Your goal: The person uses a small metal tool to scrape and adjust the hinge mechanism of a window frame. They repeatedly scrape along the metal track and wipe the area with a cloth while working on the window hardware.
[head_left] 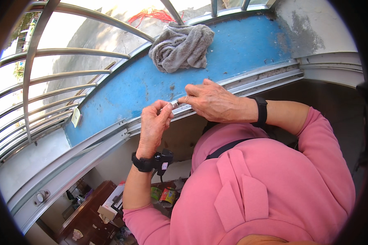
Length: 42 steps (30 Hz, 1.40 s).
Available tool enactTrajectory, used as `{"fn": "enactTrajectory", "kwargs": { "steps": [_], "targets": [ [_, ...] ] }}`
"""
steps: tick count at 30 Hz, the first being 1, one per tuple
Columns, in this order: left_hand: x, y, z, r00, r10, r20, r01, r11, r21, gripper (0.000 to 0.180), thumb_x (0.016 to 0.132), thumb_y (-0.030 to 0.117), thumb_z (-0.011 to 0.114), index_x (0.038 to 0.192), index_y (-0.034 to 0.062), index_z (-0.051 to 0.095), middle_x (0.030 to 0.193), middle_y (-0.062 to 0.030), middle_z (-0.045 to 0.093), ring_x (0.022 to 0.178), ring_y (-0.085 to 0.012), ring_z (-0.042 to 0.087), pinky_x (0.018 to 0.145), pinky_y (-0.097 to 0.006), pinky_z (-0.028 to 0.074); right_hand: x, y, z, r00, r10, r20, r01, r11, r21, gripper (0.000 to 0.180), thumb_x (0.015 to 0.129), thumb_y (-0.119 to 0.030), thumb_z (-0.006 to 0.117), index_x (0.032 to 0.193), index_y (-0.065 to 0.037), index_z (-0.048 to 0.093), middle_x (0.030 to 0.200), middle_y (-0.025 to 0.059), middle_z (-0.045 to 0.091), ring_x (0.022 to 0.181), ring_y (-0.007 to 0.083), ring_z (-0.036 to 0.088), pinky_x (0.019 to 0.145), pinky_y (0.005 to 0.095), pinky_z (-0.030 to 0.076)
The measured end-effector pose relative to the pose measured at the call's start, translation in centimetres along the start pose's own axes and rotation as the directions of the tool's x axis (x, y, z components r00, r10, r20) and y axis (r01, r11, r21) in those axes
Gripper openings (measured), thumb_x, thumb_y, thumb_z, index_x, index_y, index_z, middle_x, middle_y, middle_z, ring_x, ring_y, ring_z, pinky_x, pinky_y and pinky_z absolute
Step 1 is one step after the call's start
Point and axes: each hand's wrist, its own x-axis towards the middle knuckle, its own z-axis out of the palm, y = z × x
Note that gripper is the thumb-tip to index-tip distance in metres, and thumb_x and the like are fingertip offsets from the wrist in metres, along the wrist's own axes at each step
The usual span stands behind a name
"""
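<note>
Over the window track (265, 77) my two hands come close together. With thumb and fingers pinched, my left hand (153, 122) grips one end of a small silvery piece (175, 104), too small for me to tell its kind. My right hand (214, 102) is closed, its fingertips at the other end of that piece. A crumpled grey towel (182, 47) lies beyond my hands on the blue sill (122, 98).
Metal window bars (81, 51) stand along the sill's outer side. A small pale flat piece (76, 117) rests at its left end. The sliding window frame (69, 163) runs left of my left arm. Below are brown wooden furniture (86, 216) and colourful cans (167, 196).
</note>
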Motion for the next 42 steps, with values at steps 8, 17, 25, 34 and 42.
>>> {"fn": "enactTrajectory", "kwargs": {
  "steps": [8,17,25,34,42],
  "targets": [
    [-0.9,0.5,-1.8,0.989,0.118,-0.089,-0.039,0.789,0.613,0.014,0.096,0.013,0.065,0.09,-0.0004,0.067,0.067,-0.0054,0.062,0.062,-0.0112,0.057,0.061,-0.03,0.047,-2.8,2.6,-1.7,0.995,0.049,0.091,-0.053,0.998,0.043,0.027,0.093,-0.01,0.063,0.12,-0.01,0.068,0.103,0.0073,0.056,0.09,0.0254,0.06,0.081,0.0397,0.042],
    [1.0,-2.9,0.0,0.992,0.122,-0.042,-0.072,0.798,0.598,0.013,0.096,0.011,0.065,0.089,0.0002,0.065,0.066,-0.0089,0.061,0.059,-0.0146,0.057,0.06,-0.032,0.049,-3.5,2.9,0.5,0.993,0.027,0.111,-0.022,0.999,-0.041,0.009,0.088,-0.014,0.066,0.09,-0.008,0.071,0.098,0.0077,0.058,0.096,0.0236,0.062,0.08,0.041,0.043],
    [1.9,-3.5,3.2,0.981,0.194,-0.015,-0.151,0.808,0.57,0.016,0.1,0.015,0.066,0.089,0.003,0.068,0.066,0.0005,0.061,0.054,-0.0047,0.054,0.049,-0.024,0.042,-3.8,2.6,2.1,1.0,-0.017,0.014,0.018,0.994,-0.107,0.011,0.087,-0.016,0.064,0.092,-0.009,0.071,0.098,0.0068,0.058,0.095,0.0218,0.061,0.082,0.04,0.043],
    [1.1,-1.9,7.2,0.999,-0.042,0.018,0.04,0.994,0.105,0.014,0.103,0.015,0.064,0.094,0.0041,0.065,0.073,0.0021,0.06,0.055,-0.0031,0.048,0.049,-0.019,0.038,-6.3,3.7,0.0,1.0,-0.022,0.006,0.022,0.999,-0.04,0.013,0.088,-0.015,0.063,0.079,-0.007,0.067,0.095,0.0073,0.056,0.092,0.022,0.063,0.08,0.0409,0.042],
    [2.2,3.2,7.1,0.985,0.149,-0.09,-0.13,0.974,0.186,0.016,0.105,0.017,0.063,0.098,0.0037,0.062,0.076,0.0015,0.059,0.055,-0.0025,0.046,0.047,-0.018,0.034,-8.6,5.3,-5.9,0.959,0.128,-0.254,-0.135,0.991,-0.011,0.033,0.092,-0.009,0.064,0.124,-0.006,0.062,0.104,0.0085,0.058,0.096,0.0251,0.063,0.082,0.0399,0.044]
  ]
}}
